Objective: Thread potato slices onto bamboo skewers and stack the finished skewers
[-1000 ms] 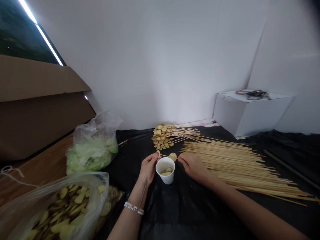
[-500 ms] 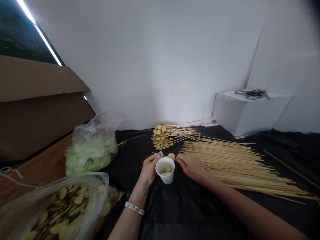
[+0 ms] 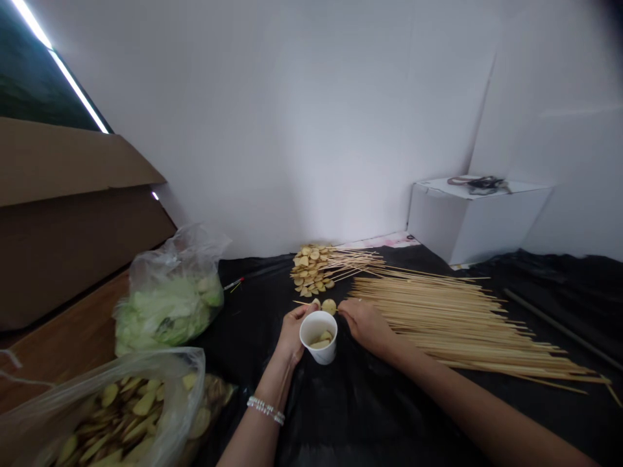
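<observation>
My left hand (image 3: 294, 334) is closed, pinching a potato slice (image 3: 316, 303) on a thin wooden skewer (image 3: 300, 302), whose tip sticks out to the left. Another round potato slice (image 3: 329, 306) sits on the same skewer between my hands. My right hand (image 3: 365, 323) grips the skewer's right end with curled fingers. Just in front of my hands is a white paper cup (image 3: 324, 355) with potato slices (image 3: 322, 338) inside, close beside my left hand; whether that hand touches it I cannot tell.
Skewered potato slices (image 3: 311, 267) lie piled at the back. Bare skewers (image 3: 452, 324) spread to the right. Left are a bag of pale green vegetable pieces (image 3: 170, 311) and an open bag of potato slices (image 3: 126, 415). A white box (image 3: 438, 214) and a cardboard box (image 3: 73, 246) flank the black sheet (image 3: 341, 415).
The whole view has shifted slightly, with things sitting a little further left. The slice by my right hand now faces me more fully. Both hands keep their hold on the skewer and slice.
</observation>
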Demonstrator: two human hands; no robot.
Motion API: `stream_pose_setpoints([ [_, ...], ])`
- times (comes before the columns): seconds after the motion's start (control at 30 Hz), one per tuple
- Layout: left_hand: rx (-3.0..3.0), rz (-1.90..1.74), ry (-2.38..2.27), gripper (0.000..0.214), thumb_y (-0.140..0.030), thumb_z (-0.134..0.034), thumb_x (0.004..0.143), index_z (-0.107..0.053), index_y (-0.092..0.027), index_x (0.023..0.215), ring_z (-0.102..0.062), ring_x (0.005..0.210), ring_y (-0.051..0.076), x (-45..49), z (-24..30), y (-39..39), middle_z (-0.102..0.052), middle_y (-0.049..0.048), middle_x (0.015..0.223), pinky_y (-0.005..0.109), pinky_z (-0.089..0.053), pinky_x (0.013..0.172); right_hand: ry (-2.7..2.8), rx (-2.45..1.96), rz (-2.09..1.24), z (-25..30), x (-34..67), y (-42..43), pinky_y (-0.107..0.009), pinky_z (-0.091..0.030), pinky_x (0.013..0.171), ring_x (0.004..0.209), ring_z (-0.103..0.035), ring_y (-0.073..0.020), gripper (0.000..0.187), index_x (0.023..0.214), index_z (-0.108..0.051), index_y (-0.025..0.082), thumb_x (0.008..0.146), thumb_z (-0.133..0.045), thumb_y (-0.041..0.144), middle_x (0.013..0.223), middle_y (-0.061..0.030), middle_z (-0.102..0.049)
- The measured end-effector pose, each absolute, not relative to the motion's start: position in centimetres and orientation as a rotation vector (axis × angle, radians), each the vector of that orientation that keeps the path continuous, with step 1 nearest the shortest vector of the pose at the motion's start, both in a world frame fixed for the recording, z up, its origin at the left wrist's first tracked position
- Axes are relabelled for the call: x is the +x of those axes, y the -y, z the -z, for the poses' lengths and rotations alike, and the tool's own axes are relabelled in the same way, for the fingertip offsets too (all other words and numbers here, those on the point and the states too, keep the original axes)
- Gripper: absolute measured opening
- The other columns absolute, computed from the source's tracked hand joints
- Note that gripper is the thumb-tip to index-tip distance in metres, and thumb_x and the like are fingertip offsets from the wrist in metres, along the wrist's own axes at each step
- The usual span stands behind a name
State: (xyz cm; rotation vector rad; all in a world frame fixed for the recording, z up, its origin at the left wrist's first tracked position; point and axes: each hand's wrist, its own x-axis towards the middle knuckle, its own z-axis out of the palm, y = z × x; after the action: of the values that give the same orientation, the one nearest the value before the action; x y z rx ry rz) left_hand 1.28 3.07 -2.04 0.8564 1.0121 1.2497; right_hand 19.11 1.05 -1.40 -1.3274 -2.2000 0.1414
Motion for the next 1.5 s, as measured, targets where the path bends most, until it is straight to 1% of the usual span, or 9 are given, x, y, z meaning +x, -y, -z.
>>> stream_pose_setpoints([
  [0.2,0.857,-1.283,-1.049,0.032,-0.034,-0.084,0.047,-0.071,-0.012,0.066,-0.055,0.051,0.011,1.3,1.6,-2.7,-0.067,0.0043,0.061,0.022,-0.041,0.051,2.084,-1.377,-0.199,1.1,19.8,-0.8,-0.024,-0.034,0.067,0.075,-0.054,-0.015,0.021,0.083,-0.06,0.018,0.091,-0.04,0.021,0.08,-0.004,-0.063],
  [0.3,0.863,-1.307,-1.074,0.039,-0.043,-0.08,0.054,-0.073,-0.012,0.077,-0.059,0.056,0.014,1.0,1.0,-2.4,-0.07,0.0078,0.069,0.023,-0.043,0.054,1.892,-1.37,-0.326,0.3,20.2,-0.6,-0.024,-0.035,0.064,0.069,-0.054,-0.0138,0.021,0.079,-0.06,0.019,0.09,-0.043,0.026,0.074,-0.0018,-0.063],
  [0.4,0.943,-1.276,-1.104,0.04,-0.047,-0.075,0.06,-0.073,-0.01,0.076,-0.058,0.056,0.014,0.5,0.6,-2.2,-0.07,0.009,0.068,0.023,-0.042,0.052,1.808,-1.307,-0.526,-0.6,19.9,-0.1,-0.023,-0.035,0.058,0.061,-0.051,-0.0122,0.025,0.072,-0.06,0.018,0.088,-0.047,0.033,0.065,0.0004,-0.06],
  [0.57,1.078,-1.165,-1.063,0.033,-0.04,-0.076,0.061,-0.072,-0.011,0.076,-0.057,0.055,0.014,0.5,0.0,-1.5,-0.068,0.0063,0.066,0.024,-0.042,0.053,1.842,-1.192,-0.893,-1.5,18.7,1.2,-0.021,-0.035,0.051,0.053,-0.049,-0.0102,0.025,0.076,-0.063,0.017,0.086,-0.047,0.032,0.057,0.0024,-0.057],
  [0.7,1.193,-1.145,-1.025,0.027,-0.031,-0.079,0.057,-0.073,-0.012,0.076,-0.057,0.059,0.016,1.2,-0.7,-0.8,-0.068,0.0059,0.069,0.024,-0.042,0.054,1.85,-1.136,-0.976,-1.7,18.2,2.0,-0.02,-0.036,0.051,0.056,-0.051,-0.0102,0.019,0.083,-0.066,0.017,0.081,-0.053,0.03,0.065,0.0012,-0.061],
  [0.8,1.234,-1.179,-1.067,0.026,-0.028,-0.078,0.057,-0.072,-0.012,0.076,-0.058,0.06,0.017,1.6,-1.1,-0.6,-0.068,0.006,0.068,0.025,-0.043,0.056,1.845,-1.158,-0.902,-1.9,18.1,2.4,-0.02,-0.034,0.049,0.053,-0.048,-0.0095,0.015,0.085,-0.067,0.018,0.077,-0.055,0.024,0.061,0.0027,-0.059],
  [1.03,1.226,-1.342,-0.937,0.02,-0.03,-0.069,0.071,-0.064,-0.016,0.083,-0.061,0.077,0.017,1.7,-1.7,-0.4,-0.069,0.0038,0.083,0.027,-0.045,0.073,1.718,-1.197,-0.403,-1.5,18.6,2.0,-0.02,-0.031,0.05,0.048,-0.045,-0.009,0.016,0.084,-0.064,0.018,0.076,-0.051,0.015,0.054,0.0053,-0.052],
  [1.33,1.491,-1.408,-0.912,0.016,-0.027,-0.06,0.079,-0.047,-0.019,0.074,-0.057,0.081,0.015,2.4,-1.6,0.3,-0.061,0.0014,0.084,0.026,-0.043,0.074,1.799,-1.206,-0.107,-0.3,19.6,1.0,-0.023,-0.037,0.06,0.064,-0.058,-0.0136,0.019,0.092,-0.062,0.019,0.081,-0.046,0.014,0.074,-0.0013,-0.065],
  [1.5,1.951,-1.41,-1.149,0.004,-0.023,-0.054,0.082,-0.054,-0.02,0.083,-0.056,0.084,0.016,3.1,-0.9,0.8,-0.059,0.0033,0.09,0.029,-0.044,0.077,1.824,-1.204,0.031,0.3,19.8,0.7,-0.024,-0.038,0.063,0.07,-0.061,-0.0158,0.019,0.092,-0.06,0.019,0.082,-0.044,0.014,0.081,-0.0033,-0.067],
])
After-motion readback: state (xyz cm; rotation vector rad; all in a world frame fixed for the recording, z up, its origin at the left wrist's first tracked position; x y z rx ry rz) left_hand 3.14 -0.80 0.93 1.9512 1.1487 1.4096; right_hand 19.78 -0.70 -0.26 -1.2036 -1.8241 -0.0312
